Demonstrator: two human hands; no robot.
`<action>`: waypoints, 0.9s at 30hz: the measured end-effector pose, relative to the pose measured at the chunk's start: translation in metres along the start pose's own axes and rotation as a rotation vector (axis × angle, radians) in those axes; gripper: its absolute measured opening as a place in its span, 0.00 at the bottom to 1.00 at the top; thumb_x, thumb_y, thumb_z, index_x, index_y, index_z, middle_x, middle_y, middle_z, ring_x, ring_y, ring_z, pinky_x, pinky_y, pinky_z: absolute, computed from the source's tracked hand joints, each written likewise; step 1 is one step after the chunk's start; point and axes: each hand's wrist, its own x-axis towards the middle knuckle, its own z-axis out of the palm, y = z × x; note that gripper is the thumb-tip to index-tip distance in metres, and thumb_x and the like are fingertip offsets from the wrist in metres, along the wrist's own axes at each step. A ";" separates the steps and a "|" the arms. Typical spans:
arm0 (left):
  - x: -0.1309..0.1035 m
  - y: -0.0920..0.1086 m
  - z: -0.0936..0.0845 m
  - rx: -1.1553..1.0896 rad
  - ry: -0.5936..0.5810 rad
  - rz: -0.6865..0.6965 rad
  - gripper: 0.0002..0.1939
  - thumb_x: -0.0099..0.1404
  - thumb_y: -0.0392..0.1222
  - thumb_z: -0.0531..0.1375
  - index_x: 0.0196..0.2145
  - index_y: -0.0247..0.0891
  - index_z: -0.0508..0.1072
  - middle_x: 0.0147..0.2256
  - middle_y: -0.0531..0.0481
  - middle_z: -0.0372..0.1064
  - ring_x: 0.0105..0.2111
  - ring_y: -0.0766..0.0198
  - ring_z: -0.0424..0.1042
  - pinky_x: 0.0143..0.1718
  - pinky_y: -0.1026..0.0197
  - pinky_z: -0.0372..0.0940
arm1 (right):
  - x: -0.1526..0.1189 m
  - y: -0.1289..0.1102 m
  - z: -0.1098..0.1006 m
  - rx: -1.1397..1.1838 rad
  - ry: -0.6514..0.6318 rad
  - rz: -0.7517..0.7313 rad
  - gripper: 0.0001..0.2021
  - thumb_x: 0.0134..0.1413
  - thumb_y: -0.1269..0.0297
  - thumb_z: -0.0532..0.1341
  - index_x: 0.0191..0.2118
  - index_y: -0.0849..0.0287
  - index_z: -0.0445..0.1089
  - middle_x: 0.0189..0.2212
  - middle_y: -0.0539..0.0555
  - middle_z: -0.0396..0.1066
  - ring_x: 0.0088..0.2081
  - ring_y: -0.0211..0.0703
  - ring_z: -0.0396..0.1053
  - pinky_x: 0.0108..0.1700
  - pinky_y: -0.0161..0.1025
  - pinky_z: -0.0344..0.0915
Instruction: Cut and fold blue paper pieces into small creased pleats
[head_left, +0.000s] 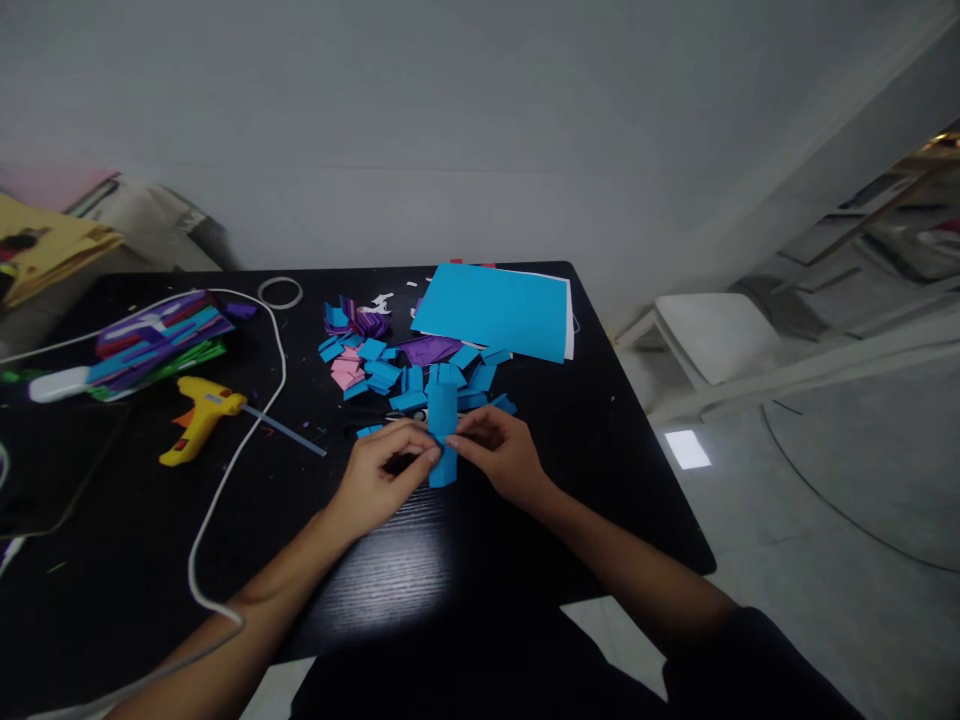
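Observation:
A narrow blue paper strip (443,420) stands lengthwise between my hands, above the near part of the black table. My left hand (386,472) pinches its left edge with thumb and fingertips. On the right edge, the thumb and fingers of my right hand (501,450) close on the same strip. Just beyond lie several small folded blue pieces (383,375), a few pink ones (347,368) and purple paper (429,349). Scissors (416,414) are partly hidden behind the strip.
Blue sheets (495,310) lie at the table's back right. A yellow glue gun (201,415) with a clear stick rests at left, near bundled coloured paper (161,340). A white cable (234,460) crosses the left side. A white stool (716,335) stands at right.

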 end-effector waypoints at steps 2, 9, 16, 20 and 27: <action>-0.001 -0.002 0.002 -0.073 0.034 -0.043 0.08 0.66 0.40 0.64 0.30 0.39 0.71 0.31 0.52 0.71 0.30 0.65 0.70 0.33 0.64 0.65 | 0.000 -0.001 0.000 0.022 0.010 -0.013 0.15 0.44 0.57 0.76 0.32 0.56 0.72 0.31 0.50 0.77 0.35 0.43 0.78 0.42 0.40 0.75; 0.001 -0.005 0.010 -0.287 0.095 -0.217 0.11 0.65 0.45 0.67 0.42 0.39 0.73 0.29 0.53 0.74 0.28 0.65 0.73 0.33 0.63 0.68 | -0.004 -0.002 0.003 -0.009 0.038 -0.084 0.15 0.47 0.57 0.75 0.37 0.54 0.71 0.34 0.51 0.78 0.38 0.44 0.79 0.46 0.43 0.77; -0.002 -0.007 0.007 -0.092 0.143 -0.133 0.06 0.64 0.43 0.67 0.37 0.39 0.80 0.30 0.52 0.80 0.28 0.64 0.77 0.33 0.65 0.71 | -0.005 0.000 0.002 0.023 -0.033 -0.062 0.14 0.48 0.59 0.74 0.41 0.55 0.75 0.37 0.52 0.80 0.40 0.45 0.80 0.49 0.43 0.77; -0.001 -0.005 0.007 -0.086 0.157 -0.081 0.04 0.64 0.40 0.67 0.37 0.38 0.80 0.29 0.54 0.80 0.27 0.66 0.77 0.31 0.67 0.71 | -0.003 0.003 0.002 0.016 -0.090 -0.071 0.11 0.52 0.58 0.72 0.38 0.57 0.78 0.37 0.53 0.81 0.41 0.46 0.80 0.47 0.41 0.76; -0.001 -0.005 0.008 -0.126 0.150 -0.060 0.04 0.63 0.38 0.68 0.37 0.38 0.80 0.29 0.53 0.81 0.27 0.66 0.79 0.31 0.67 0.73 | -0.002 0.001 0.001 -0.104 -0.056 -0.122 0.07 0.54 0.59 0.70 0.33 0.57 0.80 0.31 0.51 0.80 0.34 0.43 0.78 0.39 0.37 0.75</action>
